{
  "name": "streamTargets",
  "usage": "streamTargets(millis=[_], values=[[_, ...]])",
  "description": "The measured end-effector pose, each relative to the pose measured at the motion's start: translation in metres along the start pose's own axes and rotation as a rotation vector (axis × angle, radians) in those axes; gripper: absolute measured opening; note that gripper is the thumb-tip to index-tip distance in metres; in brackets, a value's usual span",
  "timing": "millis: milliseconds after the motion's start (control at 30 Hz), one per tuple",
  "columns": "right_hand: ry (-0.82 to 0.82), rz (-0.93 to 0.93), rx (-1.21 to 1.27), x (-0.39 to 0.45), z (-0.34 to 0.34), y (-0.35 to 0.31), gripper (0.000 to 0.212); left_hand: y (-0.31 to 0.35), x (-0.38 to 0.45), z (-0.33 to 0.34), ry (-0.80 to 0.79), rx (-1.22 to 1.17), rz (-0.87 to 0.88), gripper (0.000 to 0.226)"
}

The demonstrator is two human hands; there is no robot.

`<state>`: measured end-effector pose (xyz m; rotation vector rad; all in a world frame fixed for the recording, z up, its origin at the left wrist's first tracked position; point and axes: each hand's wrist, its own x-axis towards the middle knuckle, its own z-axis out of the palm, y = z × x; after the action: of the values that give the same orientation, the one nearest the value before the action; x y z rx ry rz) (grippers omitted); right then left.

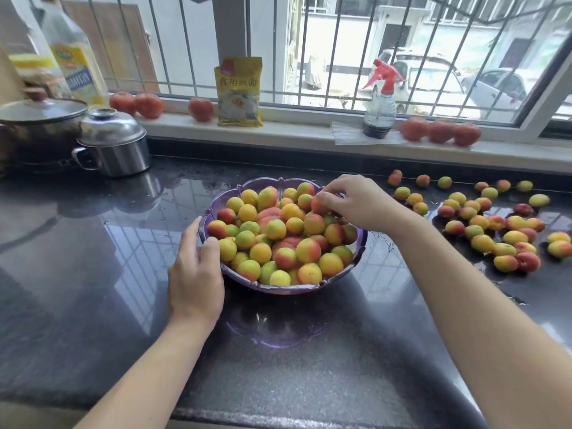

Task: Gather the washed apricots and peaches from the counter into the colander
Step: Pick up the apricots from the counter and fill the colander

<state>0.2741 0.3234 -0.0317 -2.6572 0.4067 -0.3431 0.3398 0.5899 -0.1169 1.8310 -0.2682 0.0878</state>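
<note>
Roughly half done: colander (213,212) heaped, left hand (195,274) gripping its rim, right hand (356,202) pinching one fruit (318,207); many loose fruit (495,230) remain on the counter (93,243).

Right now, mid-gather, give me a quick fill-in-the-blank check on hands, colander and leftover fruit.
1. The left hand holds the purple colander's ____.
2. The right hand pinches a reddish fruit over the ____.
3. The loose fruit lies on the colander's ____ side.

Missing: rim; colander; right

Translucent purple plastic colander (359,239), glossy speckled dark stone counter (93,243), shiny steel pot (116,144), plastic spray bottle (380,103).
</note>
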Motion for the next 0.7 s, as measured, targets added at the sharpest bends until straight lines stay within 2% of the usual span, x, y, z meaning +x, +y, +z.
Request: streamTargets(millis=[200, 400, 600, 700], values=[[0.019, -0.002, 0.095, -0.005, 0.001, 0.01, 0.03, -0.003, 0.001, 0.0, -0.008, -0.012, -0.009, 0.069], [0.073, -0.036, 0.055, -0.001, 0.002, 0.007, 0.027, -0.004, 0.002, 0.001, -0.012, -0.003, 0.003, 0.068], [-0.007, -0.009, -0.07, 0.003, -0.002, -0.006, 0.032, -0.004, 0.002, 0.0, -0.011, 0.005, 0.007, 0.068], [-0.02, 0.002, 0.012, -0.001, -0.003, -0.001, 0.035, -0.003, 0.001, 0.0, -0.011, 0.002, 0.011, 0.068]])
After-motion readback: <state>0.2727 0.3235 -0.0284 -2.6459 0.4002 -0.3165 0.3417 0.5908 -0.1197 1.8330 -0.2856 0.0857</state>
